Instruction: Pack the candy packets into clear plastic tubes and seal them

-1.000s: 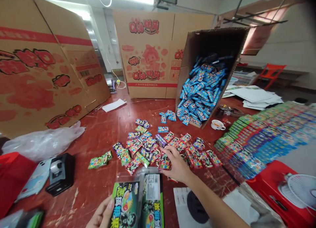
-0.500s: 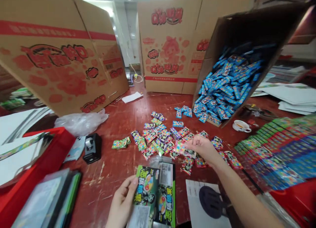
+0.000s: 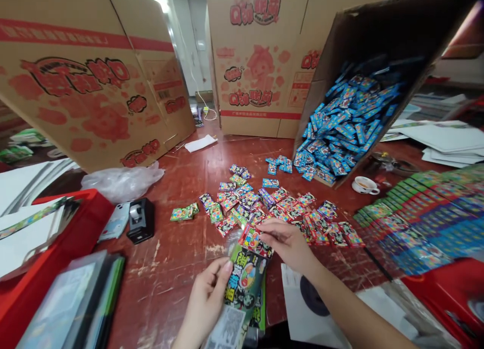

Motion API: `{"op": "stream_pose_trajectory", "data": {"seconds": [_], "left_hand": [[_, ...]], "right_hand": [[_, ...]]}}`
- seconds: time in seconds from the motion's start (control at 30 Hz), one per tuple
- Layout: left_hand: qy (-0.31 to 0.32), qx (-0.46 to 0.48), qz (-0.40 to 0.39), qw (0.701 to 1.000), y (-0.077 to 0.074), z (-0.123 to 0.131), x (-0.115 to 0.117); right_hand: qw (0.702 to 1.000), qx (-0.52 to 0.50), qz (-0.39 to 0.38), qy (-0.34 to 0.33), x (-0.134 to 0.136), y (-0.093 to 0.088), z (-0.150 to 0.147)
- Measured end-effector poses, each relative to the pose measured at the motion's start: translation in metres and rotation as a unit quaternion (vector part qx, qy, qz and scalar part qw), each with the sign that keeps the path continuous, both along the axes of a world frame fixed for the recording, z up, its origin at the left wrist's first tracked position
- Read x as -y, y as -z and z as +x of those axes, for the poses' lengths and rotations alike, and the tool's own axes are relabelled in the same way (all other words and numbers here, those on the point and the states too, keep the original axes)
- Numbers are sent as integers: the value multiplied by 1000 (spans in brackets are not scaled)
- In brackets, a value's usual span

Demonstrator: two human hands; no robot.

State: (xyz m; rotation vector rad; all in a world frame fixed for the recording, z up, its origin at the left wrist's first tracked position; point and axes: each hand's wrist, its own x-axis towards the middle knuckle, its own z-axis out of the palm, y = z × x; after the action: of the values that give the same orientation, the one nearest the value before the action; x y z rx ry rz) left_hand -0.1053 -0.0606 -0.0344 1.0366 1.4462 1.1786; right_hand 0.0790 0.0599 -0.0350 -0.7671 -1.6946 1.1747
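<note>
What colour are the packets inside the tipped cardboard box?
Mostly blue packets, seen clearly in the head view.

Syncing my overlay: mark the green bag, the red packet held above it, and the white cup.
green bag point(image 3: 244, 281): head view, printed front.
red packet point(image 3: 251, 240): head view, wrapper middle.
white cup point(image 3: 362, 189): head view, near wall.

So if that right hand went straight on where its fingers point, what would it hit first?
Probably the loose candy packets at the pile's left edge; the right hand, holding a red packet, points left. Depth is unclear.
</note>
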Motion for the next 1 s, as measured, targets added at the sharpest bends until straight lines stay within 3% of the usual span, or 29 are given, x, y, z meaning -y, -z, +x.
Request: {"op": "stream_pose_trajectory", "data": {"seconds": [0.13, 0.4, 0.57, 0.73, 0.8, 0.9, 1.0], "left_hand": [[-5, -1, -6, 1000, -5, -3, -3], [72, 27, -6, 997, -6, -5, -12], [16, 40, 12, 999, 1, 2, -22], [-24, 51, 1, 998, 12, 3, -29], [-37, 42, -14, 998, 17, -2, -30], [-61, 43, -37, 996, 23, -14, -27], [-78, 58, -60, 993, 28, -27, -20]], "right_hand": [[999, -24, -30, 22, -2, 0, 0], [1000, 23, -3, 8, -11, -17, -2], [1000, 3, -8, 24, -7, -15, -10], [998, 57, 24, -16, 8, 6, -17], [996, 80, 43, 16, -8, 17, -16], [964, 171, 65, 191, -65, 34, -13], [950, 226, 43, 212, -131, 54, -14]]}}
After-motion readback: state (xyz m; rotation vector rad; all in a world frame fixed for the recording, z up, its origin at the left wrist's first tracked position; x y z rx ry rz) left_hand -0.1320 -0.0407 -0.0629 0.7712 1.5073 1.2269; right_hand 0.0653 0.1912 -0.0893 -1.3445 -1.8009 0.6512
